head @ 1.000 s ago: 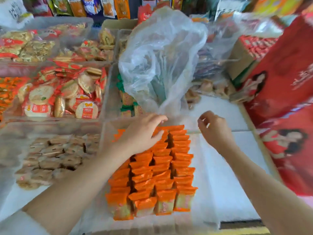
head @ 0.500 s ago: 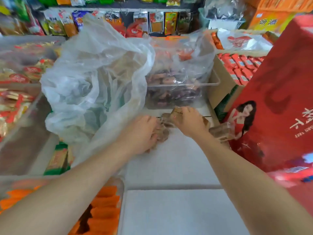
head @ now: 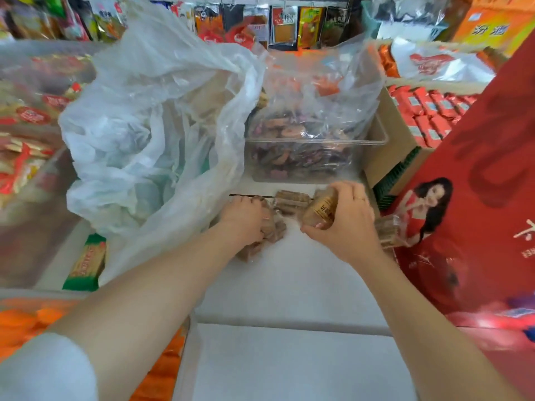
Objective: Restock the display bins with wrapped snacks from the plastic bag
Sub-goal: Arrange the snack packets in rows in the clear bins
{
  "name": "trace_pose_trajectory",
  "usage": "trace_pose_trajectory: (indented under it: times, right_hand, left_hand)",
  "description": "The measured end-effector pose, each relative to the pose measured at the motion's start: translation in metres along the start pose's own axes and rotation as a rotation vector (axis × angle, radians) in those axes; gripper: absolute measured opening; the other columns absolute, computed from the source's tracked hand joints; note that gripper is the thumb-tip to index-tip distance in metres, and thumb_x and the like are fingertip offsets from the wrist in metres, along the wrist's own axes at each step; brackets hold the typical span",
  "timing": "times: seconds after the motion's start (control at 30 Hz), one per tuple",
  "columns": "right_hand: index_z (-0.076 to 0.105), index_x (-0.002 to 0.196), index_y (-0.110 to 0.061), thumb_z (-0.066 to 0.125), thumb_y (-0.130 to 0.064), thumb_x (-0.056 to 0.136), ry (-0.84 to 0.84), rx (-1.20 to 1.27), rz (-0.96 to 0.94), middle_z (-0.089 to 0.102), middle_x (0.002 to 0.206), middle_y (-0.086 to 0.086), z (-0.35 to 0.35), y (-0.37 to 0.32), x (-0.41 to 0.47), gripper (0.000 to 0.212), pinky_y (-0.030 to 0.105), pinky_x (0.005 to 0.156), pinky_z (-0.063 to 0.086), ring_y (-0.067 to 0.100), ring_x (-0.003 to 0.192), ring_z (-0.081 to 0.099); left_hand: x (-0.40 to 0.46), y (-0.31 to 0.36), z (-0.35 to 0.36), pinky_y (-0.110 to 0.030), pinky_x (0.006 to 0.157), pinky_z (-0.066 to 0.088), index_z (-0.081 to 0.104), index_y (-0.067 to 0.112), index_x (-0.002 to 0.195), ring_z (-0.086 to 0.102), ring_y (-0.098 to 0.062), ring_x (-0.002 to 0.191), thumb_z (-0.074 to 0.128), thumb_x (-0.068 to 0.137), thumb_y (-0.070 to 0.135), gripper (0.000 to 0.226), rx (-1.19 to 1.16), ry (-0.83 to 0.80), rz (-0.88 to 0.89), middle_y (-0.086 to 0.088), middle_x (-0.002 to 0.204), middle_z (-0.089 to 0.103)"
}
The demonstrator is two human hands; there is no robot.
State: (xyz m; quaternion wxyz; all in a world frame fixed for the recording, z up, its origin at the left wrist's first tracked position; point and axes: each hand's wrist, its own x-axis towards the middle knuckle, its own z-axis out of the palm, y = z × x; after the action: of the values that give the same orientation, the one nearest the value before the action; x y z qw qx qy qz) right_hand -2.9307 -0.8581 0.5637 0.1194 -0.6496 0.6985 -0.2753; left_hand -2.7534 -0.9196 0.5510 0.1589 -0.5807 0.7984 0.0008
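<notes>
Though blurred, gold-lettered brown snack (head: 322, 210).

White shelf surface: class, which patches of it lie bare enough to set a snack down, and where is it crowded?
Bare: the white surface between the two forearms, nearer than the brown snacks. Crowded: around both hands, under the plastic bag, and beside the red box.

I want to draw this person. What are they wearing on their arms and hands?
Both forearms are bare. The left arm has a short white sleeve near the shoulder. The right hand wears a thin ring on one finger. No gloves or watch show.
</notes>
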Motion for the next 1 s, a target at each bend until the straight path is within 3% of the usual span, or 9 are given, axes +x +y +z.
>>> trace_pose_trajectory:
  times: [0.17,0.3,0.4,0.5,0.6,0.7,0.8,0.9,1.0]
  right_hand:
    - [0.029,0.117,-0.034,0.087,-0.02,0.061,-0.042,0.559,0.263,0.048,0.105,-0.015,-0.037,-0.018,-0.045,0.082,0.013,0.073,0.046,0.002,0.09,0.055]
    - [0.048,0.109,-0.034,0.077,-0.022,0.073,-0.111,0.831,0.396,0.057,0.111,-0.01,-0.051,-0.039,-0.079,0.047,0.028,0.075,0.05,0.009,0.094,0.059]
    - [0.051,0.097,-0.031,0.06,-0.028,0.088,-0.127,1.052,0.491,0.059,0.106,-0.001,-0.059,-0.068,-0.105,0.014,0.028,0.066,0.05,0.012,0.082,0.06]
    - [0.053,0.114,-0.022,0.053,-0.044,0.091,-0.26,1.288,0.503,0.061,0.1,-0.002,-0.057,-0.1,-0.127,0.032,0.028,0.07,0.051,0.011,0.08,0.059]
    - [0.05,0.114,-0.014,0.06,-0.021,0.082,-0.367,1.495,0.508,0.065,0.096,0.002,-0.046,-0.146,-0.146,0.034,0.031,0.071,0.053,0.013,0.077,0.064]
    - [0.049,0.095,-0.009,0.067,-0.015,0.07,-0.418,1.433,0.492,0.062,0.085,0.01,-0.024,-0.2,-0.163,0.032,0.027,0.066,0.048,0.019,0.072,0.061]
    - [0.046,0.078,-0.009,0.067,-0.013,0.08,-0.388,1.279,0.466,0.054,0.072,0.011,0.006,-0.252,-0.179,0.021,0.026,0.05,0.042,0.018,0.058,0.054]
    - [0.055,0.088,0.0,0.062,-0.014,0.079,-0.497,1.388,0.466,0.067,0.076,0.012,0.034,-0.308,-0.198,0.018,0.031,0.052,0.051,0.019,0.061,0.065]
    - [0.063,0.089,-0.01,0.056,-0.018,0.079,-0.655,1.479,0.535,0.069,0.073,0.003,0.062,-0.361,-0.217,0.014,0.022,0.05,0.05,0.013,0.059,0.064]
  left_hand:
    - [-0.036,0.006,-0.015,-0.033,0.08,0.039,0.048,0.016,0.116,0.055,-0.023,0.103,0.06,0.076,0.055,0.057,-0.158,0.124,0.125,-0.003,0.115,0.057]
    - [-0.107,0.002,-0.04,-0.027,0.066,0.043,0.047,0.02,0.114,0.06,-0.018,0.091,0.065,0.07,0.054,0.059,-0.487,0.224,0.154,0.003,0.102,0.061]
    - [-0.167,-0.02,-0.048,-0.032,0.071,0.052,0.033,0.02,0.133,0.061,-0.016,0.084,0.069,0.072,0.046,0.076,-0.658,0.268,0.19,0.003,0.097,0.062]
    - [-0.224,-0.051,-0.045,-0.018,0.076,0.044,0.022,0.028,0.143,0.055,-0.007,0.088,0.07,0.073,0.036,0.085,-0.835,0.283,0.179,0.013,0.096,0.054]
    - [-0.284,-0.096,-0.033,0.001,0.077,0.033,0.029,0.034,0.14,0.048,0.005,0.092,0.062,0.067,0.046,0.081,-0.931,0.326,0.12,0.026,0.099,0.048]
    - [-0.343,-0.148,-0.011,0.0,0.081,0.034,0.025,0.05,0.132,0.046,0.008,0.104,0.053,0.066,0.054,0.072,-0.966,0.326,0.043,0.026,0.112,0.047]
    - [-0.398,-0.202,0.006,-0.01,0.078,0.04,0.025,0.057,0.127,0.053,0.0,0.095,0.065,0.075,0.037,0.068,-1.013,0.354,-0.058,0.015,0.104,0.056]
    - [-0.439,-0.258,0.026,-0.016,0.072,0.045,0.035,0.043,0.128,0.056,-0.007,0.081,0.068,0.079,0.023,0.063,-1.098,0.384,-0.144,0.004,0.088,0.058]
    - [-0.465,-0.308,0.052,-0.019,0.072,0.046,0.036,0.032,0.127,0.055,-0.004,0.076,0.07,0.081,0.016,0.06,-1.141,0.392,-0.261,0.005,0.08,0.055]
